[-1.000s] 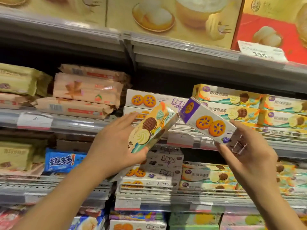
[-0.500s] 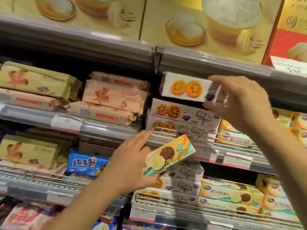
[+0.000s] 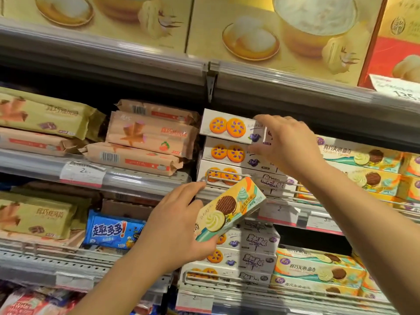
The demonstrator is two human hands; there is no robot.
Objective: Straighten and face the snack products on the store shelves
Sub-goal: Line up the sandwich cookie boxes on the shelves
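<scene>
My right hand holds the right end of a white blueberry-cookie box, which lies on top of a stack of two same boxes on the middle shelf. Thumb below and fingers above, it pinches that end. My left hand grips a yellow-and-teal chocolate-and-vanilla cookie box, tilted up to the right, in front of the shelf rail. To the right of the white stack lie matching yellow-teal boxes.
Pink wafer packs lie stacked left of the white boxes, olive packs further left. Large yellow gift boxes fill the top shelf. A blue cookie pack and more white boxes sit on the lower shelf.
My right hand carried the white box up from mid-air and set it on the stack, pushing it in. My left hand stayed low with the yellow-teal box. The view shifted left.
</scene>
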